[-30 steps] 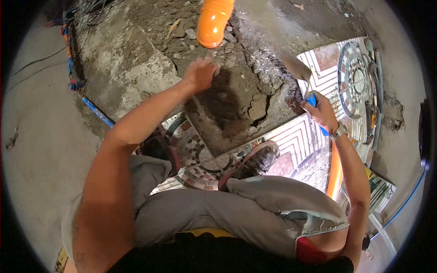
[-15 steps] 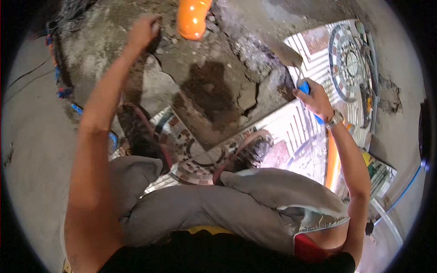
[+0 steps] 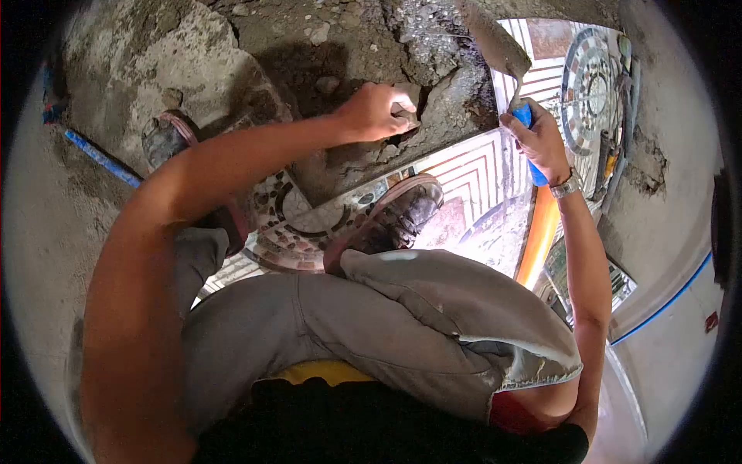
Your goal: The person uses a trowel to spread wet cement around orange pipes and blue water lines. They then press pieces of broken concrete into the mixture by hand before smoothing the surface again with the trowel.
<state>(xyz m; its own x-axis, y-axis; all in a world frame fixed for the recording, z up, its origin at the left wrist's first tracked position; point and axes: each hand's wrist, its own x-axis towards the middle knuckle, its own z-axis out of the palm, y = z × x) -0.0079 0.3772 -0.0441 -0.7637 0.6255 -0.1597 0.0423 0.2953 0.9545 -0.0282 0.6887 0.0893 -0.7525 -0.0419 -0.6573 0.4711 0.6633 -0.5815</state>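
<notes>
The one trowel [image 3: 498, 46] in use lies at upper right, its dull, dirt-smeared blade over the edge of the tiles, pointing up and away. The right hand [image 3: 539, 143] wraps its smooth blue handle, thumb along the near side; a metal-banded wristwatch [image 3: 568, 184] sits on that wrist. The left hand [image 3: 375, 114] pinches one flat grey chunk [image 3: 410, 118] between curled fingers and thumb, beside a dark crack; whether it is lifted clear I cannot tell.

Around the hands spreads rough, crumbly brown soil [image 3: 340, 166], bordered by glossy patterned floor tiles [image 3: 483, 174] with chevron stripes and mosaic-like rings. Two dusty dark shoes, left [image 3: 165, 141] and right [image 3: 406, 216], flank the work. One orange cylindrical pipe [image 3: 541, 232] lies below the right hand. Farther out are a blue rod [image 3: 100, 157], a thin blue cable [image 3: 672, 298] and plain grey concrete [image 3: 46, 232].
</notes>
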